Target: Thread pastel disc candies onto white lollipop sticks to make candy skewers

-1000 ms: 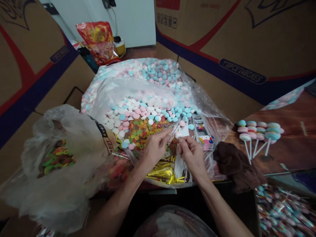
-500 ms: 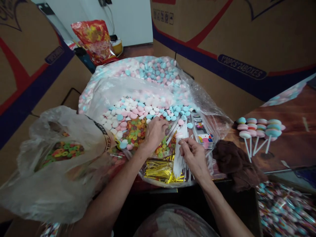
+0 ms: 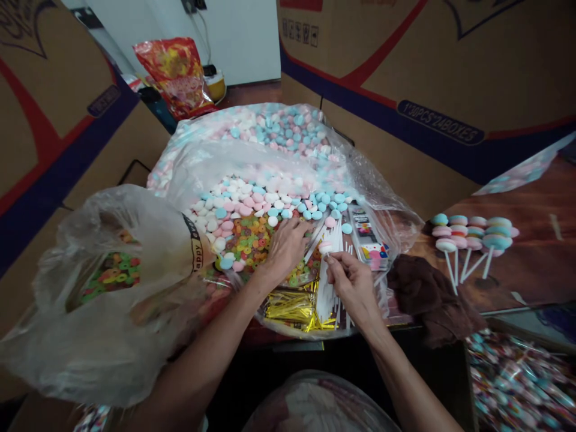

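Note:
My right hand [image 3: 353, 282] pinches a lollipop stick, its thumb and fingertips closed. A pink and white marshmallow [image 3: 325, 246] sits at the top of that stick, above a pile of white sticks [image 3: 328, 294]. To its left, my left hand [image 3: 288, 245] reaches over the ring-shaped gummies [image 3: 252, 240] with fingers extended and partly bent. Its fingertips are near the far edge of the gummies and I see nothing held in them. Behind both hands lie loose pink, white and blue marshmallows [image 3: 245, 210]. Gold twist ties [image 3: 288, 306] lie in front of the gummies.
A plastic bag of gummies [image 3: 112, 336] stands at left, a large marshmallow bag [image 3: 288, 129] behind. Assembled marshmallow sticks [image 3: 459, 234] lie right, past a brown cloth [image 3: 423, 294]. Cardboard boxes [image 3: 405, 66] flank the table. Wrapped candies [image 3: 522, 378] fill the lower right.
My left hand has shifted slightly to the right, its fingers looking more extended. The right hand stays almost in place, and the marshmallow on its stick shows more clearly.

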{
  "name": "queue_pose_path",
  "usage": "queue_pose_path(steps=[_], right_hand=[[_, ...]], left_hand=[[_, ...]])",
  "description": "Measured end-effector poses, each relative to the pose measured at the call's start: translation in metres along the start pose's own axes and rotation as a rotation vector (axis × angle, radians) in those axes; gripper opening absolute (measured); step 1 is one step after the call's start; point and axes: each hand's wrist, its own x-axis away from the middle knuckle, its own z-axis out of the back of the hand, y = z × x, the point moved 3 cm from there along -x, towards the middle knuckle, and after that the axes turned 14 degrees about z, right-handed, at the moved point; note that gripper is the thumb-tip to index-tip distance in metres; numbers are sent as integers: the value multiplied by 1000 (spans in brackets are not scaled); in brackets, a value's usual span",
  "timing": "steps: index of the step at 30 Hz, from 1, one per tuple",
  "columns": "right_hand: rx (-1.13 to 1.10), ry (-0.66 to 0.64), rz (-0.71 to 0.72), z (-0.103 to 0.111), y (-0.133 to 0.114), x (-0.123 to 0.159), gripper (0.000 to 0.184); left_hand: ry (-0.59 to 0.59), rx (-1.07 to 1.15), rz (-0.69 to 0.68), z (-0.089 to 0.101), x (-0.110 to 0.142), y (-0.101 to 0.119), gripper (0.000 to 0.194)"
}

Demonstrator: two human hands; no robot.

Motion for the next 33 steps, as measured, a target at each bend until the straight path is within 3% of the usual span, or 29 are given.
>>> queue_pose_path(steps=[3, 6, 9, 11, 19, 27, 33], right_hand=[[-7, -20, 9, 1, -1, 3, 32], [-19, -48, 18, 1, -3, 6, 35], [-17, -68, 54, 0, -5, 8, 35], [2, -73, 83, -1, -7, 9, 34], [127, -71, 172, -2, -12, 11, 30], [257, -123, 205, 0, -22, 7, 28], [223, -141, 131, 0, -19, 8, 27]], left_hand=[[6, 224, 68, 3, 2, -4, 18], [-33, 646, 175, 6, 3, -10, 9], [-119, 1003, 273, 7, 7, -12, 23], [-166, 1105, 319, 7, 10, -13, 29], [-191, 1314, 412, 1, 17, -23, 29], [-140, 1289, 423, -2, 20, -25, 31], [-168, 1269, 412, -3, 22, -28, 29]])
